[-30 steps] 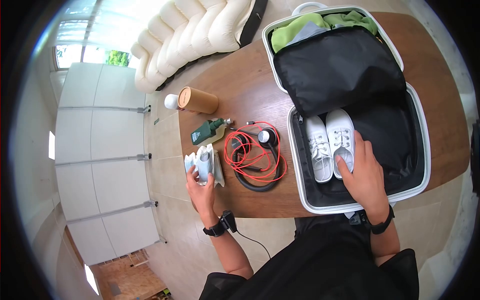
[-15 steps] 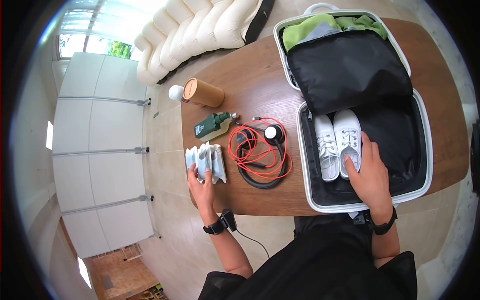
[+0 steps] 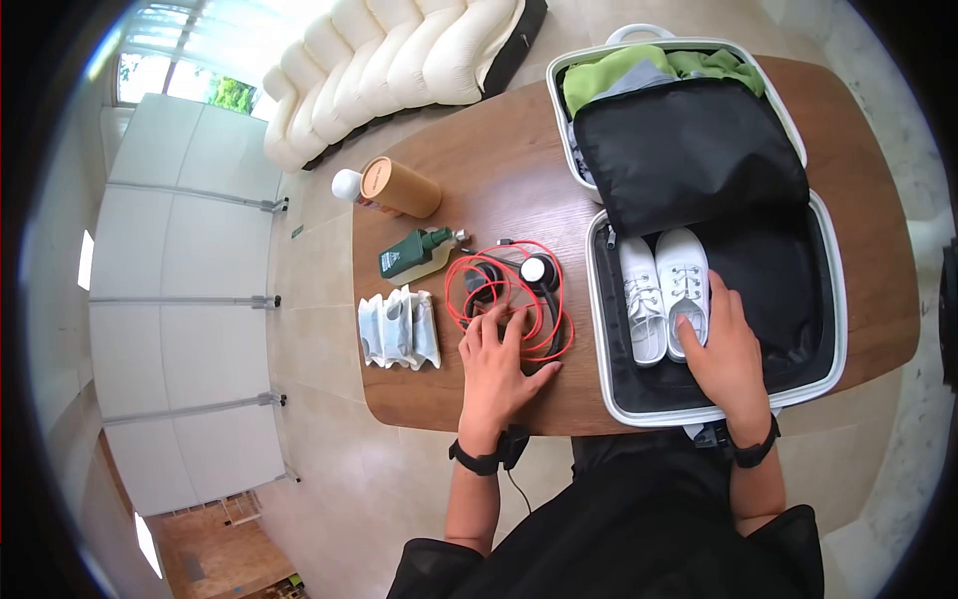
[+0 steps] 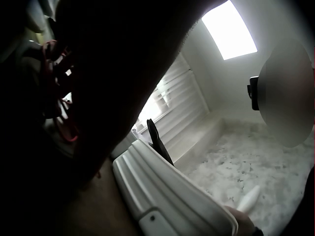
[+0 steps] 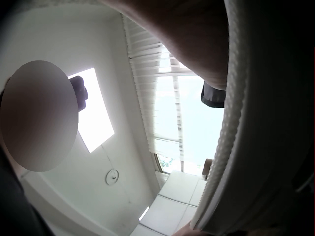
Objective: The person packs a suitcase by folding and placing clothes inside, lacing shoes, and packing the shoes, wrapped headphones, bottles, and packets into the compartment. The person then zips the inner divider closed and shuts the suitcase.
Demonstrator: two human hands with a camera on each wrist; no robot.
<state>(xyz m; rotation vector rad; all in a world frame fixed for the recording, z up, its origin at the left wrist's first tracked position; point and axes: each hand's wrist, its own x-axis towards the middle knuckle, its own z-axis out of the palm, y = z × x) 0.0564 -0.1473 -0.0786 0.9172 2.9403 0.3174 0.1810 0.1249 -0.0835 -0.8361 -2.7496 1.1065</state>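
In the head view, my left hand reaches over the near side of a black headset, fingers spread and loosely bent, thumb out to the right. A coiled red cable lies over the headset and shows dimly by the fingers in the left wrist view. My right hand holds the right one of two white lace-up shoes, its thumb at the opening and its fingers along the outer side. The other shoe lies beside it in the open suitcase.
Left of the headset lie several white and light-blue packets and a green bottle. Behind them are a brown cardboard tube and a white-capped container. Green clothes show above the black divider in the suitcase lid.
My left hand has let go of the packets and moved right to the headset. The packets stay on the table. The right hand keeps its place on the shoe.
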